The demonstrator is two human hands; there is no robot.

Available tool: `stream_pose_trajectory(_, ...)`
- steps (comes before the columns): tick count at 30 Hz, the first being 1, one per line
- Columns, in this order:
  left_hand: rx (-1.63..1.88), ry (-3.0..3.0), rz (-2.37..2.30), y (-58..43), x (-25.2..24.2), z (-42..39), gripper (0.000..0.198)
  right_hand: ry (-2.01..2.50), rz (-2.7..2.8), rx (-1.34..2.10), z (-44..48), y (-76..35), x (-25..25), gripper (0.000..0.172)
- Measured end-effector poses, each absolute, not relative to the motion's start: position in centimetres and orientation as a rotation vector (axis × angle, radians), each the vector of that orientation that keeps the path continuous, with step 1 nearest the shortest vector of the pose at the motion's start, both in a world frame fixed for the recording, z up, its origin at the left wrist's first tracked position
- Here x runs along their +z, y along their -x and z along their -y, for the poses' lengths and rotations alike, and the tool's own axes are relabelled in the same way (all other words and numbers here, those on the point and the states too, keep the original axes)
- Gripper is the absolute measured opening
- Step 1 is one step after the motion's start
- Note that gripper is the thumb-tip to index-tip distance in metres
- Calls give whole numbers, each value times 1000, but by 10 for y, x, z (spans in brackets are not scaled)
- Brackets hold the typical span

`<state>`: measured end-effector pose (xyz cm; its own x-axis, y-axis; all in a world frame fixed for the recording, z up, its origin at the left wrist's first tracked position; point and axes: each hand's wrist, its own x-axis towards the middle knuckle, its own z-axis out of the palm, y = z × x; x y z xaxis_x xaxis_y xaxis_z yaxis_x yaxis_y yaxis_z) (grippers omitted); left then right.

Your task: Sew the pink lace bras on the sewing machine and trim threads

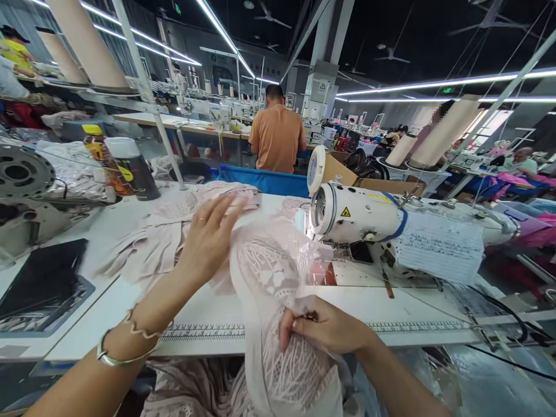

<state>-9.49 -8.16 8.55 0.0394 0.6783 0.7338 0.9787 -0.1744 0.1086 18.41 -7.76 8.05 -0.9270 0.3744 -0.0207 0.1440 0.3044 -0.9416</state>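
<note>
A pale pink lace bra hangs over the table's front edge, its two cups one above the other in my view. My right hand pinches it near the middle, thumb and fingers closed on the lace. My left hand is raised beside the upper cup, fingers stretched out and slightly blurred, with nothing visible in them. Behind that hand lie pale pink fabric pieces on the white table. To the right stands a white sewing machine, its needle area partly hidden by clear plastic and fabric.
A measuring tape strip runs along the table's front edge. At left are a dark tablet, a spray can and a drink bottle. More lace fabric lies below the edge. A co-worker in an orange shirt sits ahead.
</note>
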Motion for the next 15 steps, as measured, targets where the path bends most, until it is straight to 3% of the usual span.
stream_pose_trajectory(4, -687, 1933, 1999, 74, 48, 99, 31, 955, 2336, 1214, 84, -194, 55, 26)
stream_pose_trajectory(6, -769, 2318, 2088, 50, 24, 123, 47, 999, 2237, 1195, 86, -193, 41, 29)
stream_pose_trajectory(8, -1145, 2745, 2067, 22, 4, 144, 49, 978, 2105, 1270, 88, -187, 26, 40)
stream_pose_trajectory(10, -1730, 2747, 2354, 0, -6, 156, 49, 1007, 1925, 1265, 92, -175, 13, 44)
stream_pose_trajectory(13, -2542, 2256, 2681, -16, -7, 160, 58, 1186, 1577, 1087, 97, -158, -3, 39)
stream_pose_trajectory(15, -2726, 1982, 2726, -17, -3, 158, 57, 1246, 1411, 1104, 97, -150, -8, 41)
